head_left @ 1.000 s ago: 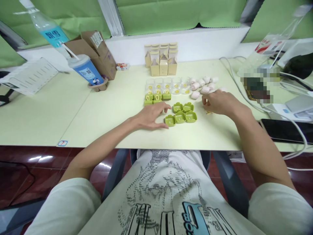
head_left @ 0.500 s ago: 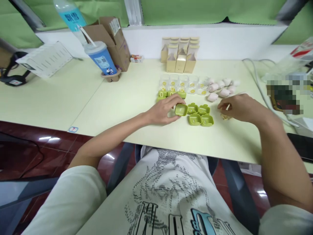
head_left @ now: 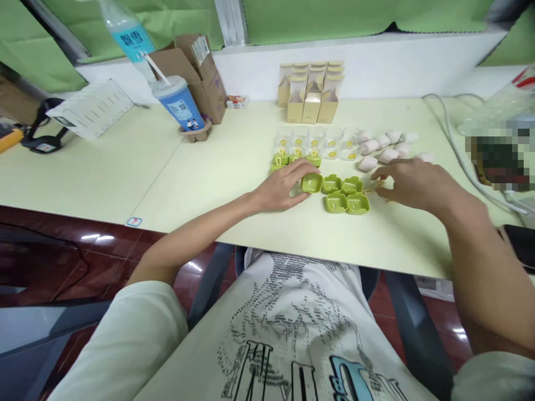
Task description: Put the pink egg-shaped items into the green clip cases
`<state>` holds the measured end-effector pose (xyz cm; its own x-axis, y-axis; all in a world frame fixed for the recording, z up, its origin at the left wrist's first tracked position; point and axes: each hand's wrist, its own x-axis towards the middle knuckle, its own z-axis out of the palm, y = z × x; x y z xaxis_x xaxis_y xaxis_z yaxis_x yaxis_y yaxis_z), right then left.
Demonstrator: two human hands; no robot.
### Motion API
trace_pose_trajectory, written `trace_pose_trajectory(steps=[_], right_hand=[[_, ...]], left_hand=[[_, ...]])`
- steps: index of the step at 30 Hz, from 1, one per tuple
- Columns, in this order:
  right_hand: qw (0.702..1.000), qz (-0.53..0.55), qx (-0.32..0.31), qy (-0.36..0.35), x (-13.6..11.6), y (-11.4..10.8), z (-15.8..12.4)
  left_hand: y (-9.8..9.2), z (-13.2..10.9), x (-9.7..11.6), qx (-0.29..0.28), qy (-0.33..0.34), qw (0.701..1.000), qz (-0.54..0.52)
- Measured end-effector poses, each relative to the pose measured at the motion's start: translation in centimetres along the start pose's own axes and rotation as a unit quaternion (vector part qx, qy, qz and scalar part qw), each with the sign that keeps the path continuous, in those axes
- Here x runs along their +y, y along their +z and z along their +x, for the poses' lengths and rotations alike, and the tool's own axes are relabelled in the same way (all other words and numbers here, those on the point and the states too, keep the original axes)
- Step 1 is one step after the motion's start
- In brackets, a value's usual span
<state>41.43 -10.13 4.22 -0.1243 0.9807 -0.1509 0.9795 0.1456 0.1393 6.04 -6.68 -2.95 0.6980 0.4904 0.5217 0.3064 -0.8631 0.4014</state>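
Observation:
My left hand (head_left: 284,186) is closed around a small green plastic cup (head_left: 311,182), its open side facing up. Several more green cups (head_left: 336,203) sit just to its right, grouped closely and open upward. Behind my left fingers stand green cups with pale yellow loops (head_left: 297,153) on them, partly covered by the hand. My right hand (head_left: 412,184) is to the right of the group, its thumb and fingertips closed on a small pale yellow piece (head_left: 373,187). That piece is blurred and partly hidden, and its kind cannot be made out.
Clear cups with yellow marks (head_left: 316,140) stand in rows behind the green ones. Pale pink rounded pieces (head_left: 387,155) lie beside them. Small tan boxes (head_left: 312,106) line the wall. A blue drink cup (head_left: 181,106), a cardboard box (head_left: 215,92) and a cable (head_left: 451,131) are farther out.
My right hand has come a little left, toward the green cups, with the small yellow piece at its fingertips. My left hand keeps holding its cup. The camera view has shifted slightly.

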Motion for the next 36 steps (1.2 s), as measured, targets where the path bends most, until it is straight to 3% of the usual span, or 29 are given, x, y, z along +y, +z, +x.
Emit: trace_pose_trajectory(steps=[3,10,14,16,18,20,22,25,28,31,36], right_hand=[[0.999,0.005,-0.014,-0.036,0.2,0.3,0.3],[0.996,0.038,0.054,-0.056,1.9,0.9,0.7],[0.989,0.098,0.092,-0.059,2.1,-0.3,-0.2],[0.967,0.189,0.158,-0.060,1.1,-1.1,-1.2],[0.912,0.315,0.246,-0.096,-0.7,-1.4,-2.0],[0.858,0.414,0.266,-0.146,-2.9,-0.8,-2.4],[0.841,0.434,0.266,-0.182,-5.0,0.2,-2.5],[0.836,0.384,0.301,-0.253,-7.4,1.7,-2.2],[0.836,0.343,0.314,-0.289,-8.5,2.7,-2.0],[0.855,0.300,0.321,-0.276,-9.0,3.3,-1.7],[0.894,0.247,0.292,-0.231,-9.4,4.0,-1.2]], left_hand=[[-0.1,0.0,0.3,0.003,-0.005,1.000,-0.005],[-0.4,0.2,0.6,-0.001,-0.038,0.999,-0.004],[-0.2,0.2,0.6,0.018,-0.027,0.999,-0.012],[-0.1,0.2,0.7,0.035,-0.015,0.999,-0.019],[0.0,0.2,0.8,0.052,-0.010,0.998,-0.021],[0.0,0.1,1.0,0.063,-0.015,0.998,-0.019],[0.1,0.1,1.1,0.070,-0.024,0.997,-0.017],[0.2,0.2,1.2,0.071,-0.026,0.997,-0.012],[0.6,0.2,1.1,0.072,0.012,0.997,-0.027],[0.9,0.2,1.0,0.081,0.058,0.994,-0.037],[1.0,-0.1,1.1,0.083,0.054,0.995,-0.013]])
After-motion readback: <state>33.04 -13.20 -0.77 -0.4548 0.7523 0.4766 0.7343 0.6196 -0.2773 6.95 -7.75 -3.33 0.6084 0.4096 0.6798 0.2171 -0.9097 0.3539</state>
